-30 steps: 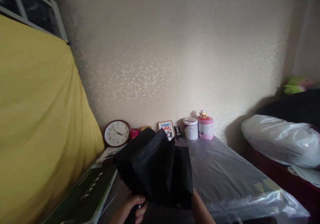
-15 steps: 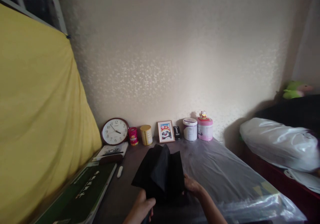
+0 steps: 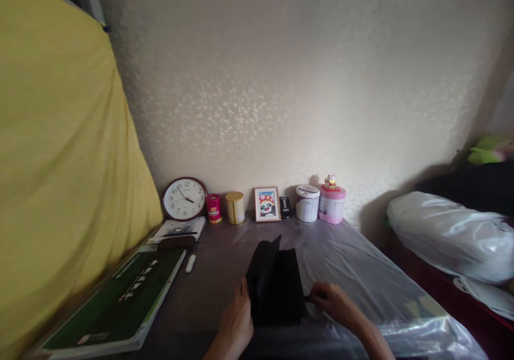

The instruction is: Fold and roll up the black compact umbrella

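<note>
Left hand (image 3: 237, 320) and right hand (image 3: 330, 300), apart, flank a black fabric bundle (image 3: 281, 290), slimmer than half a second ago.
The left grips its left side; the right pinches a thin dark strip (image 3: 307, 299) beside it, near the table's (image 3: 361, 274) front edge.

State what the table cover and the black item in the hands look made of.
Table cover: likely plastic sheeting, glossy, given crinkled glints along its near edge.
Black item: probably fabric, mostly matte, judging by its dark, thin folds.
</note>
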`<state>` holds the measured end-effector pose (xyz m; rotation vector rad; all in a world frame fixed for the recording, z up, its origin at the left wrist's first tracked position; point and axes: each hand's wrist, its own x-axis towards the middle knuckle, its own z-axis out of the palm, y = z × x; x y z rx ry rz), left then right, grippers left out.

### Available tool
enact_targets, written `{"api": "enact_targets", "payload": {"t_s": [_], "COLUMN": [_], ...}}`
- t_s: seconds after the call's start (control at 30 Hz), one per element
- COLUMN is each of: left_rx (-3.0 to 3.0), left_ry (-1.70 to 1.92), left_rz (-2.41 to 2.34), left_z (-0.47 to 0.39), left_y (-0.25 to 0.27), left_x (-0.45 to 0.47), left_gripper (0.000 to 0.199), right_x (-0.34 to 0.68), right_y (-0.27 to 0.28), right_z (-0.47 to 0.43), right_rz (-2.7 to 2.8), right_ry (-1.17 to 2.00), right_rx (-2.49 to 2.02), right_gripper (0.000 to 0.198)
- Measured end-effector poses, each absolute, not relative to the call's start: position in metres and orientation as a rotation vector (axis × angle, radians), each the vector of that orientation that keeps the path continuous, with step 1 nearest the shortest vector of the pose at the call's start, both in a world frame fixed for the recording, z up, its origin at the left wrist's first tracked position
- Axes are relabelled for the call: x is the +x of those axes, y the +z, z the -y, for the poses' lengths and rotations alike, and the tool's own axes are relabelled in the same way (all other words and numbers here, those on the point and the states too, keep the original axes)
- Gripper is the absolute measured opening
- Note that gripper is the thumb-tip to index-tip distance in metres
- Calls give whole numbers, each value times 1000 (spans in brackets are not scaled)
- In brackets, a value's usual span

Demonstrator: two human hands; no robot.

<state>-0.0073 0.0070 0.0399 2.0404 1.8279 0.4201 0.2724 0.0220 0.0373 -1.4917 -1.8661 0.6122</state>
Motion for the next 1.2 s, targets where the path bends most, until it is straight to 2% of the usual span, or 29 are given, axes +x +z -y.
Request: {"api": "enact_targets", "payload": {"t_s": [0.17,0.3,0.47,0.53,0.63,0.83,0.97,1.2], "left_rx": [2094,2035,2010,2016,2016,2051,2075,2084], "left_ry": [349,421,506,500,468,294,103,-94], "left_rz": [-1739,-1603,-1603,-1626,-1652,-1765,-1821,-1811], "left_z": [-6,-5,2,5,6,10,13,11], "left_y": [41,35,28,28,29,41,57,62], "left_x": [-16,-24,-17,-13,-10,2,14,23], "left_gripper": [82,86,86,86,87,90,90,67], "right_x": [275,235,179,170,168,159,141,122], "right_y": [44,74,93,88,78,82,81,54], "right_z": [-25,-33,-46,-55,-69,-88,-99,-115], "right_rz": [1598,1364,1386,1364,1348,1298,1323,1462], "right_ry": [469,698,837,756,697,1097,1164,965], "right_rx": [-1601,-1470,-1500,-1558,-1528,-1203,-1163,-1448], "right_gripper": [19,41,53,48,31,28,26,21]}}
